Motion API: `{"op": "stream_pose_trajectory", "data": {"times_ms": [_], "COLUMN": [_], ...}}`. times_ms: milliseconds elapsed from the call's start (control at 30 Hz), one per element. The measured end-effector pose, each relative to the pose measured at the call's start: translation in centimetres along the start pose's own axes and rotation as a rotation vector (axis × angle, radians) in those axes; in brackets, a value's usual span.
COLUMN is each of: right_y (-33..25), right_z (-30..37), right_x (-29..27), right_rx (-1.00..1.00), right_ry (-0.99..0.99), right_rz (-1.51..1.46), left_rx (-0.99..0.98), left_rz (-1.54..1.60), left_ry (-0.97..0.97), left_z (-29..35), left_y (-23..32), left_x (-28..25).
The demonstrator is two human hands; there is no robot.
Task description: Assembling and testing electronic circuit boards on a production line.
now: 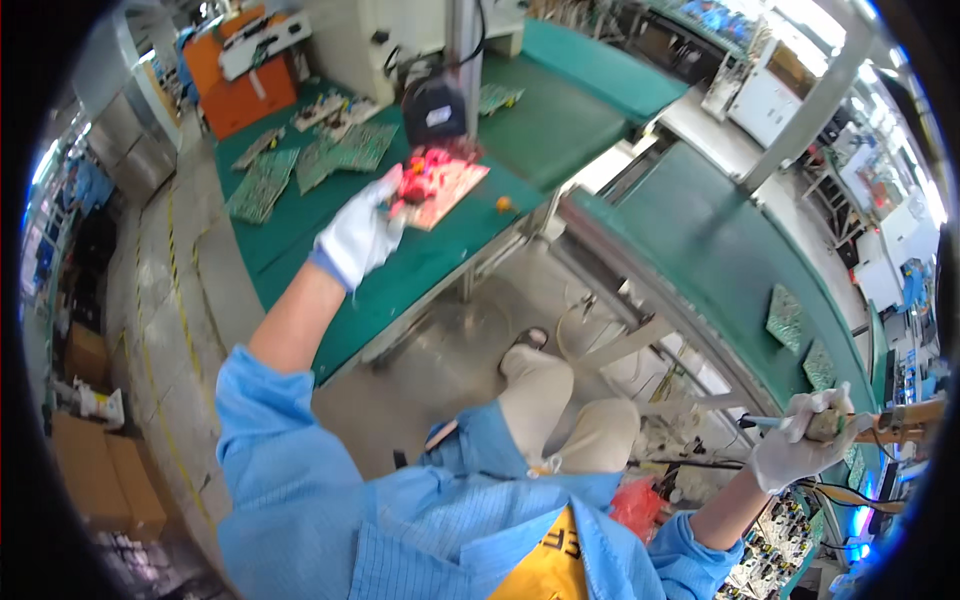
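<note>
Left hand (362, 235) has the red-lit circuit board (445, 190) by its edge, upper centre; right hand (795, 445), lower right, curls round a small unclear object (826, 426). This board's in progress; loose boards (264, 186), upper left: done or waiting, can't tell.

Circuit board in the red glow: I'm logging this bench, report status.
Left hand holding circuit board, left edge. Right hand gripping small object, kind unclear. Black device just beyond board.
</note>
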State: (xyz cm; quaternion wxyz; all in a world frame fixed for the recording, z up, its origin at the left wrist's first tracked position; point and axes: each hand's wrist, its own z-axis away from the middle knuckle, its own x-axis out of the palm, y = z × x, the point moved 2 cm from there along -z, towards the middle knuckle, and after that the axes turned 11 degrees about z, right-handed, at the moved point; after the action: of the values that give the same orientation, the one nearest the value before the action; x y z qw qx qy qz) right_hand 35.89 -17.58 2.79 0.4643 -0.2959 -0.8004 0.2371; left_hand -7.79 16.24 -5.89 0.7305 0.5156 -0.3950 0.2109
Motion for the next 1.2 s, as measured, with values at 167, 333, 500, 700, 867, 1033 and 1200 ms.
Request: {"op": "stream_pose_trajectory", "data": {"times_ms": [167,333,500,700,867,1033,1200], "right_y": [2.4,0.1,0.1,-0.1,-1.1,-7.6,5.5], "right_z": [4.2,1.8,2.0,1.8,0.7,4.4,14.3], "right_x": [-2.1,-1.5,-1.3,-2.1,-3.8,-4.3,11.2], "right_rx": [0.058,0.118,0.123,0.124,-0.014,-1.191,-0.172], "right_ry": [-0.393,-0.415,-0.510,-0.347,-0.098,0.315,-0.722], "right_rz": [0.005,-0.081,-0.090,-0.055,0.484,1.133,1.057], "left_rx": [-0.158,-0.233,-0.271,-0.356,-0.372,-0.253,-0.120], "left_rz": [-0.302,-0.461,-0.579,-0.336,-0.243,-0.330,-0.273], "left_ry": [-0.138,-0.201,-0.365,-0.407,-0.359,-0.348,-0.245], "left_z": [5.2,10.1,9.1,6.6,7.6,8.4,9.0], "left_y": [-3.1,-7.9,-9.5,-12.5,-11.0,-7.9,-6.5], "left_x": [-4.2,4.1,7.2,7.9,7.1,4.7,1.9]}}
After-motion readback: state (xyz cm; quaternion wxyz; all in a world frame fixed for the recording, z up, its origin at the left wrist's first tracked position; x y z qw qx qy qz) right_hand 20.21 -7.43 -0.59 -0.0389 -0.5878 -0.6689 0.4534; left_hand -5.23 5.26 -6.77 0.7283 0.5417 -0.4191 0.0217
